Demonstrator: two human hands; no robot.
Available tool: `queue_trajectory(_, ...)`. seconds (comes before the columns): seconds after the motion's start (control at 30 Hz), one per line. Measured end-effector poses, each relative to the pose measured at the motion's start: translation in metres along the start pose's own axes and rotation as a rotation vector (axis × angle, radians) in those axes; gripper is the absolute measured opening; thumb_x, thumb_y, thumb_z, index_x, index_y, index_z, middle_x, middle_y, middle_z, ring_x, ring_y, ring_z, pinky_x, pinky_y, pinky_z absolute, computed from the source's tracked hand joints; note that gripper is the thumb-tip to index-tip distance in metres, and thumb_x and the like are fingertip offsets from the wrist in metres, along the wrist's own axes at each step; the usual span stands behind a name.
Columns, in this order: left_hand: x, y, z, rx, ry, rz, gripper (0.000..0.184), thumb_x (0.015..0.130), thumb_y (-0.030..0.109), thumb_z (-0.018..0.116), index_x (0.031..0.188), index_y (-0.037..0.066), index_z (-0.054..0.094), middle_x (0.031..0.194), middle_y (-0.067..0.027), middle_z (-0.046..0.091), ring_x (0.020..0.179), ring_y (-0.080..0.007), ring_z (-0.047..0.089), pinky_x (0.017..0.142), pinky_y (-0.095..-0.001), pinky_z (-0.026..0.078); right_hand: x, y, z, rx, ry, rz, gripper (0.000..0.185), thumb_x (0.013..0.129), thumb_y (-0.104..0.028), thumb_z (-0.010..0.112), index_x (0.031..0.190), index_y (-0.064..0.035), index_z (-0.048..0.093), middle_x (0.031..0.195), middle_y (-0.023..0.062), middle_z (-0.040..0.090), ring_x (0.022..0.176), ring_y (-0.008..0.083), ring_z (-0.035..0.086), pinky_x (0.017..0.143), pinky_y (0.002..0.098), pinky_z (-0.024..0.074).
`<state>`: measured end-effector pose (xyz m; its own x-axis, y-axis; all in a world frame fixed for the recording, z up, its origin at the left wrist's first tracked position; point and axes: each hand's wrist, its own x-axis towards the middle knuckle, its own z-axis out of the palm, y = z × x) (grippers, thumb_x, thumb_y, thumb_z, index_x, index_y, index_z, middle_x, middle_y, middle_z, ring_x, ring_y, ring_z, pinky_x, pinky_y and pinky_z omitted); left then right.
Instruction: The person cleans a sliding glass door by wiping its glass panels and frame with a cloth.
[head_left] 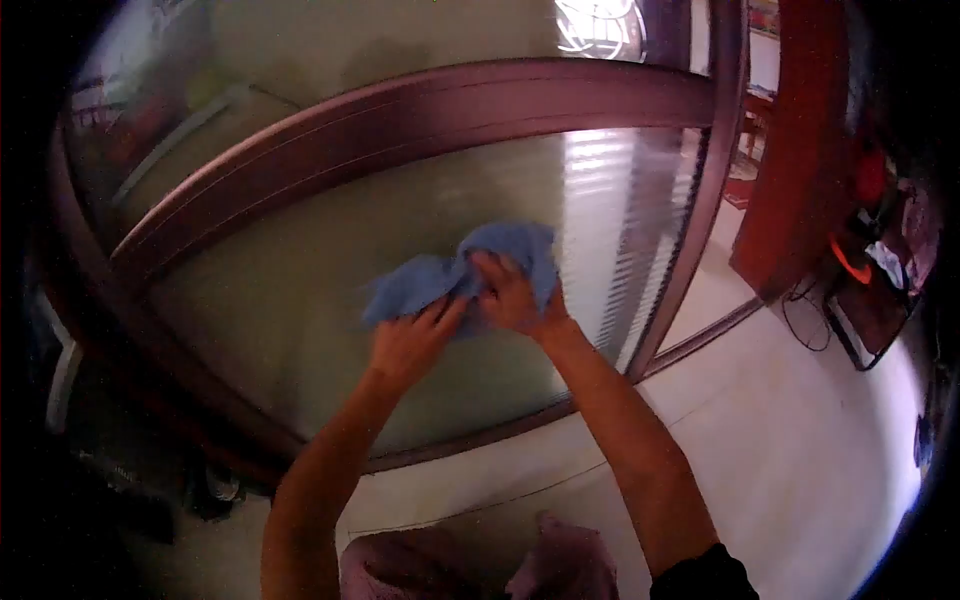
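Note:
A bunched blue cloth [425, 283] lies against the lower glass panel [300, 300] of a brown-framed door. My left hand [410, 345] presses on its lower left part, the fingertips tucked into the fabric. Close beside it, my right hand [508, 296] grips the right part, with folds of cloth rising above and around the fingers. Both hands are nearly touching each other at the middle of the cloth. Some of the fingertips are hidden in its folds.
A brown crossbar [440, 110] runs above the panel. To the right are the frame's upright [690, 230], a red-brown door [800, 150] and a dark stand [865, 320] with assorted items and a cable. Pale tiled floor [780, 440] stretches below.

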<state>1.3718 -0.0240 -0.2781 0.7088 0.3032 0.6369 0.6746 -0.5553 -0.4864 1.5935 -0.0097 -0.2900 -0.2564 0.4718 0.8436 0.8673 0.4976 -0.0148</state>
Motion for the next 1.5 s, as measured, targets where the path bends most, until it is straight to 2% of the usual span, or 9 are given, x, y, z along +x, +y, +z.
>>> queue_trajectory(0.23,0.133,0.052,0.0,-0.073,0.234,0.086,0.061,0.082,0.024,0.064,0.14,0.019,0.046,0.13,-0.0007,0.055,0.103,-0.0211,0.059,0.085,-0.0377,0.05,0.008,0.077,-0.083,0.073,0.109,0.362,0.07,0.088,-0.022,0.058,0.149,-0.0112,0.025,0.152,0.0236,0.02,0.135,0.0467,0.029,0.107,0.0491,0.0366)
queue_trajectory(0.6,0.226,0.104,0.016,-0.104,0.341,0.161,0.054,0.083,0.018,0.063,0.135,0.014,0.049,0.128,-0.0044,0.056,0.109,-0.023,0.058,0.094,-0.036,0.046,-0.012,0.167,-0.104,-0.229,0.402,0.49,0.066,0.098,-0.032,0.045,0.148,0.0021,0.019,0.15,0.0279,0.023,0.134,0.0459,0.029,0.111,0.0518,0.0234)
queue_trajectory(0.7,0.21,0.106,0.006,-1.321,-0.051,-0.446,0.053,0.086,0.025,0.069,0.132,0.01,0.048,0.119,-0.0125,0.061,0.104,-0.028,0.062,0.091,-0.0367,0.048,-0.027,0.148,-0.072,-0.183,0.408,0.612,0.065,0.099,-0.03,0.041,0.149,0.0038,0.017,0.151,0.0298,0.02,0.135,0.0481,0.025,0.112,0.0526,0.0195)
queue_trajectory(0.83,0.156,0.103,0.073,-1.27,0.226,-0.361,0.055,0.086,0.032,0.072,0.127,0.003,0.05,0.113,-0.0181,0.063,0.102,-0.0313,0.063,0.088,-0.0365,0.049,-0.036,0.091,-0.044,-0.083,0.382,0.747,0.066,0.097,-0.025,0.041,0.149,0.0045,0.014,0.152,0.0306,0.015,0.136,0.0489,0.023,0.113,0.0531,0.0176)
queue_trajectory(1.0,0.088,0.078,0.028,-1.141,0.131,-0.441,0.05,0.085,0.031,0.073,0.122,0.002,0.054,0.115,-0.0175,0.063,0.104,-0.0304,0.063,0.087,-0.0364,0.049,-0.05,0.023,-0.011,-0.081,0.242,0.807,0.069,0.094,-0.023,0.046,0.144,0.0132,0.015,0.149,0.0343,0.017,0.137,0.0493,0.02,0.115,0.0506,0.0153)
queue_trajectory(1.2,-0.012,0.047,0.031,-1.225,-0.071,-0.693,0.041,0.086,0.028,0.072,0.116,0.004,0.059,0.11,-0.0154,0.064,0.102,-0.0306,0.062,0.087,-0.0393,0.05,-0.075,-0.055,0.04,-0.087,0.155,0.713,0.076,0.086,-0.016,0.06,0.145,0.0089,0.02,0.148,0.0318,0.021,0.135,0.0484,0.025,0.112,0.0528,0.0205)
queue_trajectory(1.3,-0.035,0.025,-0.015,-0.967,-0.045,-0.56,0.033,0.087,0.027,0.07,0.11,0.006,0.062,0.106,-0.0133,0.064,0.098,-0.0304,0.063,0.087,-0.0393,0.05,-0.078,-0.093,0.041,-0.084,-0.026,0.611,0.077,0.083,-0.017,0.063,0.144,0.0079,0.023,0.145,0.0324,0.025,0.132,0.0453,0.03,0.109,0.0529,0.0264)
queue_trajectory(1.4,-0.061,-0.001,-0.009,-0.254,-0.105,0.005,0.03,0.088,0.027,0.068,0.112,0.009,0.064,0.105,-0.0113,0.064,0.102,-0.0291,0.061,0.086,-0.0362,0.05,-0.076,-0.106,0.043,0.004,-0.027,0.49,0.075,0.082,-0.018,0.064,0.144,0.0041,0.027,0.142,0.03,0.03,0.125,0.0434,0.038,0.104,0.0531,0.0326)
queue_trajectory(1.5,-0.025,0.008,-0.038,-0.826,-0.484,-0.619,0.034,0.086,0.022,0.065,0.119,0.015,0.064,0.111,-0.0082,0.062,0.11,-0.0299,0.056,0.089,-0.0385,0.049,-0.056,-0.103,0.019,0.009,0.002,0.453,0.071,0.083,-0.017,0.063,0.144,-0.0009,0.031,0.142,0.0261,0.032,0.121,0.0439,0.042,0.1,0.053,0.0363)
